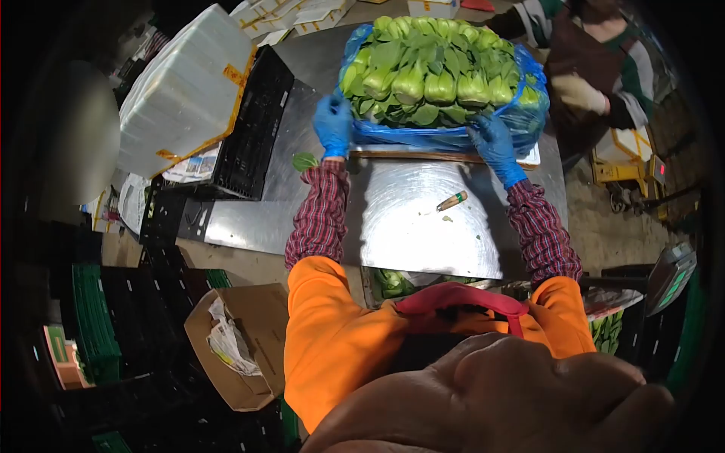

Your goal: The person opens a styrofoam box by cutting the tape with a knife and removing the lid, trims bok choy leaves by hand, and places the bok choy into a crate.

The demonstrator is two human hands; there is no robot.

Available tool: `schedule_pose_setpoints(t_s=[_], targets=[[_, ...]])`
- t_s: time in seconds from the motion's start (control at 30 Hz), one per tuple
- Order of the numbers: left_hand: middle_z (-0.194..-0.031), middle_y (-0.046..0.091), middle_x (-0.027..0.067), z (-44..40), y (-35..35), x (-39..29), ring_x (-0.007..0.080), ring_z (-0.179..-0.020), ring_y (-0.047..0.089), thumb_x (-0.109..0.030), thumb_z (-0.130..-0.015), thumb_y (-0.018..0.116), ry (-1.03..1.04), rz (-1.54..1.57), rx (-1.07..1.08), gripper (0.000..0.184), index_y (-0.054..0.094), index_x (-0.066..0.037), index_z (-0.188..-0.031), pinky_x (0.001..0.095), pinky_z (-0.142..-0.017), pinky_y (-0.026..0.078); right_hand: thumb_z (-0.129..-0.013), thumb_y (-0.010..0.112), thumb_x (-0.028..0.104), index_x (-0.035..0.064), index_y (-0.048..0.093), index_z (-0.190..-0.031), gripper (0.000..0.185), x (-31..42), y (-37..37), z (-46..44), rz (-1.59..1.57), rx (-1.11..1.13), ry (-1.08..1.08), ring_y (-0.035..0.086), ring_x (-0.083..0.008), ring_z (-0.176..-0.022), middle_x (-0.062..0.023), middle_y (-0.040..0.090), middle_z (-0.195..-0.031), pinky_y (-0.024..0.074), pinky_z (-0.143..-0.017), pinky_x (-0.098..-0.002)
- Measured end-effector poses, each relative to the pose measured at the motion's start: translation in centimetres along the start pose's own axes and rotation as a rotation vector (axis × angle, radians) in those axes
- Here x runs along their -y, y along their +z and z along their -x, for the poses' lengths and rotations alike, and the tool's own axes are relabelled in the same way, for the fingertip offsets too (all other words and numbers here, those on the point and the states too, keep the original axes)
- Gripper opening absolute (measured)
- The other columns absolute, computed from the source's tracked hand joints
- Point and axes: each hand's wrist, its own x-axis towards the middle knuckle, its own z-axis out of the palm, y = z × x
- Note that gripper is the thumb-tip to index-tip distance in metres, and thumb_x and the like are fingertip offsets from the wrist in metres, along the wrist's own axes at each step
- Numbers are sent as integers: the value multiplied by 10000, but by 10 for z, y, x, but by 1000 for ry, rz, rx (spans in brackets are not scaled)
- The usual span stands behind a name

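Note:
Rows of bok choy (442, 87) fill a box lined with a blue plastic bag (411, 137) at the far side of the metal table. My left hand (332, 127), in a blue glove, is closed at the bag's left front corner. My right hand (495, 143), gloved alike, has its fingers bent onto the bag's front edge near the right corner. A loose leaf (304, 161) lies by my left wrist. On the table between my forearms rests a small knife (451, 201) with a wood-and-green handle.
White foam boxes (185, 90) lean over a black crate (253, 124) at left. A co-worker with a gloved hand (580, 93) stands at the far right. A cardboard box (264, 332) sits low at left, and a scale display (671, 279) is at right.

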Motion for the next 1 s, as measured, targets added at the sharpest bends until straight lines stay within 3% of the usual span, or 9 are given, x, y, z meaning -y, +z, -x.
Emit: schedule_pose_setpoints(t_s=[0.13,0.23,0.33,0.5,0.63,0.77,0.87,0.9,1.0], targets=[[-769,648,160,-37,27,-8,270,-696,626,-255,-771,664,-9,175,80,247,639,-11,-806,359,-654,473,-788,645,234,88,631,-1004,261,-1,-11,2,-276,-125,294,570,-293,-923,-94,604,-973,431,-785,-420],[-765,645,178,-49,57,4,309,-718,630,-334,-789,651,105,-25,172,343,643,8,-816,391,-662,481,-788,638,247,79,626,-980,255,-6,-25,-7,-191,-281,162,572,-280,-901,-88,609,-923,421,-782,-416],[-807,645,212,-60,72,6,340,-768,632,-410,-798,636,159,-276,318,428,650,16,-841,404,-691,483,-802,611,270,87,622,-967,246,-11,-39,-10,213,52,-171,568,-280,-882,-90,612,-863,413,-783,-420],[-845,628,249,-65,77,-1,406,-793,609,-497,-815,575,303,-531,418,541,643,38,-863,446,-705,482,-805,594,298,90,617,-962,262,-14,-49,3,554,152,-235,572,-261,-875,-80,616,-823,404,-792,-420],[-870,615,245,-47,72,-12,393,-784,606,-499,-852,508,477,-737,305,541,649,23,-869,472,-673,477,-816,590,321,92,615,-971,277,-7,-84,-4,621,244,50,585,-251,-901,-83,625,-852,420,-792,-412],[-858,597,248,-38,75,-5,398,-772,594,-516,-863,476,517,-659,212,555,652,10,-850,481,-668,472,-799,627,358,95,616,-1001,332,-35,-85,16,381,482,386,591,-253,-935,-107,628,-855,447,-787,-392],[-850,598,245,-40,78,-1,397,-769,591,-519,-869,462,510,-647,216,562,647,11,-852,480,-677,472,-781,655,374,80,607,-1056,406,-72,-62,43,-415,-42,733,600,-267,-943,-146,620,-917,474,-783,-384],[-846,599,244,-42,80,0,396,-767,590,-521,-872,455,496,-644,212,565,645,11,-853,480,-681,472,-781,655,374,80,607,-1056,406,-77,-66,35,-411,-44,726,600,-267,-943,-146,620,-917,474,-783,-384],[-846,604,241,-46,81,1,400,-781,591,-526,-858,473,406,-682,295,565,640,14,-855,477,-687,474,-755,677,274,17,552,-1169,503,-70,-78,11,-156,-379,455,593,-332,-940,-176,609,-1027,477,-835,-395]])
